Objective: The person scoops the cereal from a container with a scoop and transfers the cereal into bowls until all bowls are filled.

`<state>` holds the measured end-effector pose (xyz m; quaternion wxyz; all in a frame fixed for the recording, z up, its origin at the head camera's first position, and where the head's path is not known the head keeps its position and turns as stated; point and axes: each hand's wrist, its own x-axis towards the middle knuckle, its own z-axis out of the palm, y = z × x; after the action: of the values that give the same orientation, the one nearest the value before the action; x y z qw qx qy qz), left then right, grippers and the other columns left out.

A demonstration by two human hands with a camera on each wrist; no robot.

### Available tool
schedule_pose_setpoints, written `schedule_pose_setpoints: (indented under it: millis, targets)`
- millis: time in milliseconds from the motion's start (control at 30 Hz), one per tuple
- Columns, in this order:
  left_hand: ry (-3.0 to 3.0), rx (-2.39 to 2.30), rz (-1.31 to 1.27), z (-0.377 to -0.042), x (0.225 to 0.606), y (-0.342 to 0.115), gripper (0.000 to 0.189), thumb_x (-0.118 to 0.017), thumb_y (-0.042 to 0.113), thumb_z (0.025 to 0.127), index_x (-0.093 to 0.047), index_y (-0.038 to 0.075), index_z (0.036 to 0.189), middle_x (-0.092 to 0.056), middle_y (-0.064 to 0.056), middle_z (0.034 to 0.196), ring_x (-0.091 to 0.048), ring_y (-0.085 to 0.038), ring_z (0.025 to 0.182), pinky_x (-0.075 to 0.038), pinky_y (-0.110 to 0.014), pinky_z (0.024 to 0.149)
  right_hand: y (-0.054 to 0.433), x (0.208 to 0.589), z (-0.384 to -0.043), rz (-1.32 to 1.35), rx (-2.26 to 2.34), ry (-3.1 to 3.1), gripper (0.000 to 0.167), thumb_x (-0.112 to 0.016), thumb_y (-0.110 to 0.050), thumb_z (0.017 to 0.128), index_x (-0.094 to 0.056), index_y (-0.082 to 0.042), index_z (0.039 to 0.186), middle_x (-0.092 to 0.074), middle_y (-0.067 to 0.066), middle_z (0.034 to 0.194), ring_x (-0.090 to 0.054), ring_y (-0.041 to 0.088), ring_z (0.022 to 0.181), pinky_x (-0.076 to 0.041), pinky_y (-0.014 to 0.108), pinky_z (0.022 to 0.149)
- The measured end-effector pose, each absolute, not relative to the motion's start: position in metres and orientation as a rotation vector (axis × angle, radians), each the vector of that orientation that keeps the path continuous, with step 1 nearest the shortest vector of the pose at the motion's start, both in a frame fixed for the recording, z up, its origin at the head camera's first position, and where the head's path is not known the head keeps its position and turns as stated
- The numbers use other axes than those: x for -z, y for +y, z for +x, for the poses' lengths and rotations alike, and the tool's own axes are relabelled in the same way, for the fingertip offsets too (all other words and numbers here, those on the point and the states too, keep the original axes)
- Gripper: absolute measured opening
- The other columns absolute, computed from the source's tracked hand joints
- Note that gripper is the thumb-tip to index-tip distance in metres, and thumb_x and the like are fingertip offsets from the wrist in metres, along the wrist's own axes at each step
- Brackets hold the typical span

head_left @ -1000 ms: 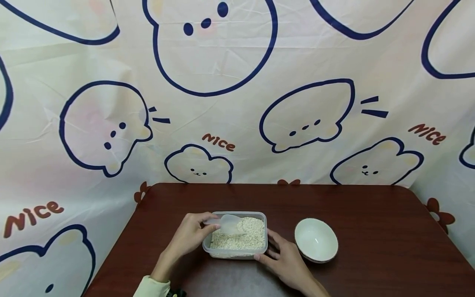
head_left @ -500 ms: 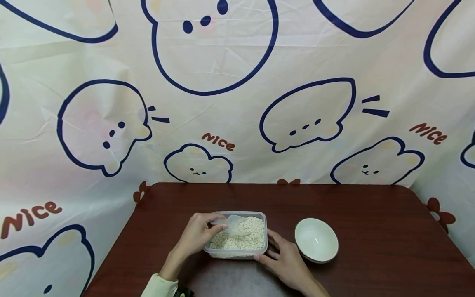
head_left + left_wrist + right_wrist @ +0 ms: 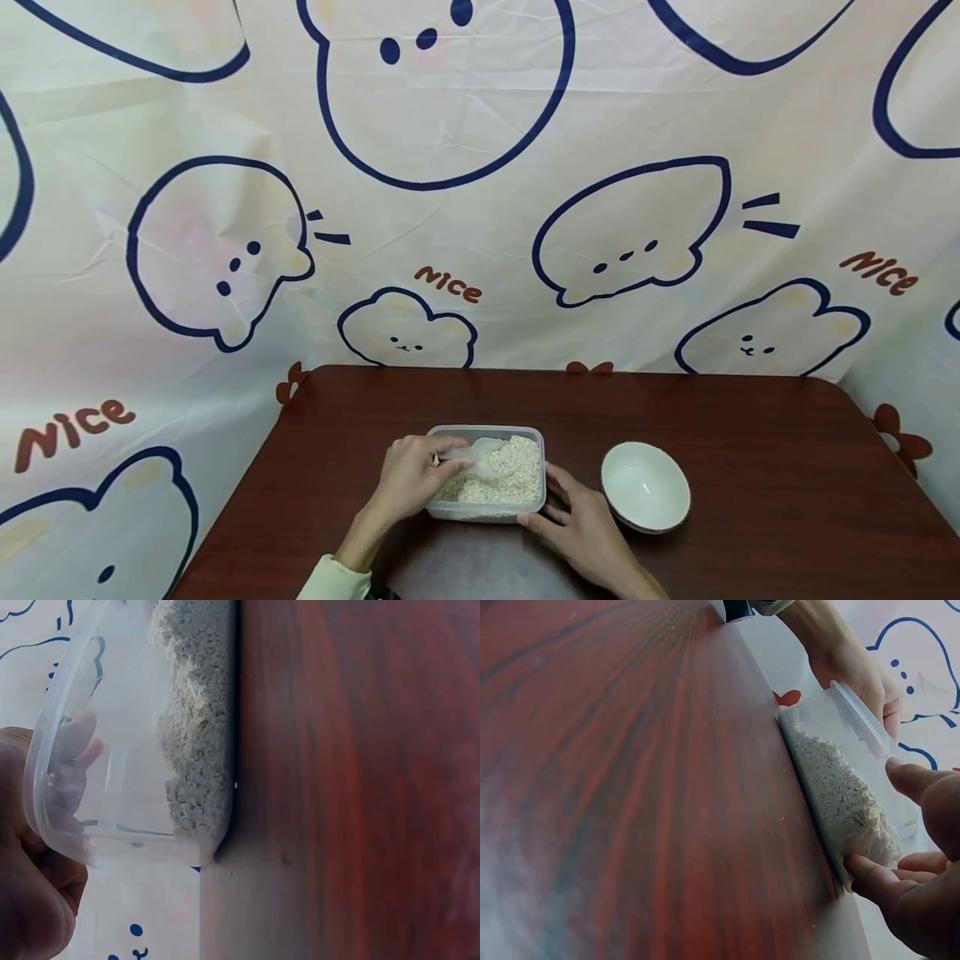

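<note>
A clear plastic container (image 3: 491, 511) holds pale loose grain (image 3: 520, 467), heaped higher toward its right end. Between thumb and fingers, my left hand (image 3: 408, 475) pinches a translucent scoop (image 3: 486, 452), its bowl down at the grain. Part of its handle is covered by the fingers. At the container's near right corner, my right hand (image 3: 588, 533) grips the outside, thumb on the front and fingers along the right side. Seen from the right wrist, the fingertips (image 3: 859, 868) press against the clear wall. In the left wrist view, the left hand (image 3: 30, 892) is above the container's rim.
A white bowl (image 3: 647, 487) stands just right of the right hand, on the dark red-brown wooden table (image 3: 735, 450). Behind the table hangs a pale cloth (image 3: 495, 225) printed with blue cartoon outlines.
My left hand has moved right with the scoop, from the container's left edge farther over the grain. The right hand keeps its hold, and the bowl has stayed put.
</note>
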<state>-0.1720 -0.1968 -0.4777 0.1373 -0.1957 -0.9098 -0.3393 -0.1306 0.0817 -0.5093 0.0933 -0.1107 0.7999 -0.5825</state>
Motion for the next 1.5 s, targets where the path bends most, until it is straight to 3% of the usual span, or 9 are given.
schedule_pose_setpoints:
  millis: [500, 767, 1033, 1333, 1500]
  targets:
    - [-2.562, 1.218, -0.575, -0.172, 0.481, -0.204, 0.014, -0.087, 0.019, 0.09, -0.085, 0.013, 0.103, -0.077, 0.006, 0.081, -0.051, 0.004, 0.06, -0.046, -0.021, 0.055, 0.082, 0.511, -0.13, -0.335, 1.742, 2.394, 0.087, -0.089, -0.035, 0.089, -0.047, -0.002, 0.158, -0.05, 0.032, 0.158, -0.053, 0.046, 0.145, -0.06, 0.029, 0.097]
    - [-2.533, 1.333, -0.607, -0.171, 0.478, -0.208, 0.015, -0.086, 0.012, 0.091, -0.083, 0.009, 0.105, -0.074, 0.004, 0.079, -0.045, 0.004, 0.056, -0.044, -0.021, 0.051, 0.082, 0.51, -0.13, -0.323, 1.744, 2.384, 0.089, -0.09, -0.036, 0.088, -0.047, -0.002, 0.158, -0.05, 0.032, 0.159, -0.054, 0.046, 0.145, -0.06, 0.028, 0.096]
    - [-2.502, 1.385, -0.602, -0.171, 0.474, -0.217, 0.014, -0.085, 0.013, 0.092, -0.083, 0.014, 0.106, -0.074, 0.003, 0.08, -0.048, 0.001, 0.057, -0.047, -0.023, 0.052, 0.083, 0.508, -0.129, -0.326, 1.745, 2.393, 0.088, -0.09, -0.037, 0.089, -0.048, -0.002, 0.158, -0.049, 0.03, 0.16, -0.055, 0.045, 0.144, -0.06, 0.028, 0.095]
    - [-2.462, 1.412, -0.593, -0.166, 0.47, -0.226, 0.015, -0.084, 0.01, 0.093, -0.082, 0.011, 0.108, -0.082, -0.008, 0.102, -0.052, 0.001, 0.057, -0.05, -0.025, 0.053, 0.083, 0.507, -0.129, -0.323, 1.757, 2.392, 0.087, -0.09, -0.035, 0.09, -0.048, -0.001, 0.158, -0.049, 0.03, 0.16, -0.055, 0.044, 0.144, -0.06, 0.027, 0.096]
    - [-2.446, 1.417, -0.599, -0.164, 0.469, -0.228, 0.016, -0.083, 0.01, 0.093, -0.082, 0.011, 0.109, -0.082, -0.008, 0.1, -0.053, 0.0, 0.058, -0.05, -0.026, 0.052, 0.082, 0.506, -0.128, -0.328, 1.758, 2.39, 0.087, -0.09, -0.036, 0.089, -0.048, -0.001, 0.157, -0.049, 0.03, 0.16, -0.056, 0.044, 0.143, -0.06, 0.028, 0.095]
